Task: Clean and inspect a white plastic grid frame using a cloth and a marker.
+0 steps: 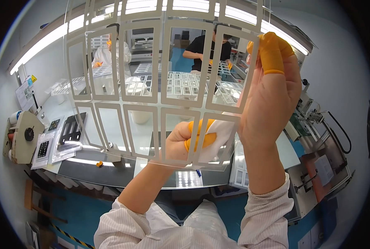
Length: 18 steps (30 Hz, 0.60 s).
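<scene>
A large clear sheet [156, 62] printed with rows of pale rectangular frames stands upright before me. My right hand [272, 83], with orange finger cots on some fingertips, grips its right edge between thumb and bent fingers. Lower down, my left hand [180, 141] shows through the sheet, its fingers closed on a bunched white cloth [220, 141]. Orange cots cover fingers of that hand too. The cloth lies close behind the lower right frames; whether it touches the sheet I cannot tell.
Across the glossy table, a person in white [124, 54] and a person in black [197, 45] handle similar sheets. More framed sheets [185, 85] lie between us. Black panels [70, 130] and a loose orange finger cot [99, 164] are at left. Machinery [313, 118] stands right.
</scene>
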Motion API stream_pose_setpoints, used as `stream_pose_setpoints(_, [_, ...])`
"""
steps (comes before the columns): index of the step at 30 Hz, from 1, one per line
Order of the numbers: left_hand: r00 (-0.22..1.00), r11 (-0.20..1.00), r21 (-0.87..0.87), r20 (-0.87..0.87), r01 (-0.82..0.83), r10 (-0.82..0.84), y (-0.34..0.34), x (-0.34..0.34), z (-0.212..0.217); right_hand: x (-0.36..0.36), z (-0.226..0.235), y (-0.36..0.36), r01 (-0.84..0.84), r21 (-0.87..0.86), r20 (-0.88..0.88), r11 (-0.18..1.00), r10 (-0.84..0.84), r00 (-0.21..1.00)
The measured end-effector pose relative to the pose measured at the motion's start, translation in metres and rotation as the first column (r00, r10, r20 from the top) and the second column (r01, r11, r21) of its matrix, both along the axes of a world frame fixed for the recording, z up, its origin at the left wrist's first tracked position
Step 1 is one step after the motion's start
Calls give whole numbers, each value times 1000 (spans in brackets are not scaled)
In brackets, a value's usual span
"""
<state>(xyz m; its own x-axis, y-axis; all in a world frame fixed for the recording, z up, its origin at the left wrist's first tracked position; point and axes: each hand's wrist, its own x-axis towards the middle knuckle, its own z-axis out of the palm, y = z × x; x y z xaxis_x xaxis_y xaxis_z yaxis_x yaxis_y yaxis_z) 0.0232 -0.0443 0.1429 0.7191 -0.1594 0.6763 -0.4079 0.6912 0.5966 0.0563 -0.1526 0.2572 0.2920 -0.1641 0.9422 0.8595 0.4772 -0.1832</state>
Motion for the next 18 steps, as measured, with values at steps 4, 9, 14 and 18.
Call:
stream_pose_setpoints(4, [994,947,314,-104,66,-35,4,-6,-28,-1,1,-7,61,30,-13,998,-60,998])
stream_pose_setpoints(9, [962,596,766,270,-241,41,-5,-61,-19,13,0,-22,180,19,21,983,-181,983])
stream_pose_setpoints(14, [-3,-86,58,814,-995,582,-14,-79,35,1,-1,-18,249,23,73,968,-250,966])
stream_pose_setpoints(18, [-117,-384,103,852,-918,509,-24,-65,42,7,-6,-16,236,29,143,971,-238,961])
